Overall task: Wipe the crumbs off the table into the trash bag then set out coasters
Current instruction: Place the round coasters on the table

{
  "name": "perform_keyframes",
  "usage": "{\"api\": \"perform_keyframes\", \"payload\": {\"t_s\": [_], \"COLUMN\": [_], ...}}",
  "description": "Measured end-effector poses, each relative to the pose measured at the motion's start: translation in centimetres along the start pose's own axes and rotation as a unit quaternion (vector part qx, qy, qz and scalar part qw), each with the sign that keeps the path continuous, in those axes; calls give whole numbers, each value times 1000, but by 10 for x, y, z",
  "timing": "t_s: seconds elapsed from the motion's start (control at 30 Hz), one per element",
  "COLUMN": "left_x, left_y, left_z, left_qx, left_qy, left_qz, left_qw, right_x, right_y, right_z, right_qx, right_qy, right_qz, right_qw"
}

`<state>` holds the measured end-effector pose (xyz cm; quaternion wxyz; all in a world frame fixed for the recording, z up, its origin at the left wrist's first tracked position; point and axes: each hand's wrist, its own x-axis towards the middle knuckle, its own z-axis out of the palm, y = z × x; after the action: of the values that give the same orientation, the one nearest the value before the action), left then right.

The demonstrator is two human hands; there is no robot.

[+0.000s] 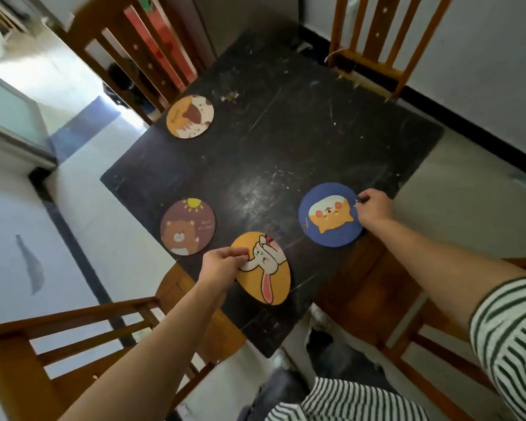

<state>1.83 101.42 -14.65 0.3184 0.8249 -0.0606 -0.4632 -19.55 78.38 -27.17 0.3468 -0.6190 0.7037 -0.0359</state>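
Several round cartoon coasters lie on the dark square table (286, 141). My left hand (220, 264) pinches the left edge of the yellow rabbit coaster (271, 275) near the table's front corner. My right hand (374, 206) grips the right edge of the blue fox coaster (328, 217) by the right edge of the table. A brown bear coaster (187, 227) lies flat at the left edge. An orange and cream coaster (190, 116) lies at the far left corner. Pale specks and scratches dot the tabletop.
Wooden chairs stand on each side: one far left (140, 56), one far right (374, 41), one near left (58, 344), one near right (407, 299). Pale floor tiles surround the table. A dark bag-like shape (340, 354) sits on the floor below the front corner.
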Motion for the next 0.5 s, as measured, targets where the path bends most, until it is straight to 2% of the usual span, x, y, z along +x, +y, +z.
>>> {"api": "perform_keyframes", "payload": {"t_s": [0.2,0.5], "left_x": [-4,-25], "left_y": [10,16], "left_z": [8,7], "left_qx": [-11,-24], "left_qy": [9,3], "left_qz": [-9,11], "left_qw": [1000,1000], "right_x": [6,-10], "right_y": [-8,-14], "right_z": [2,1], "right_qx": [-36,-97], "right_qy": [-9,11], "right_qz": [-36,-29], "right_qw": [999,995]}}
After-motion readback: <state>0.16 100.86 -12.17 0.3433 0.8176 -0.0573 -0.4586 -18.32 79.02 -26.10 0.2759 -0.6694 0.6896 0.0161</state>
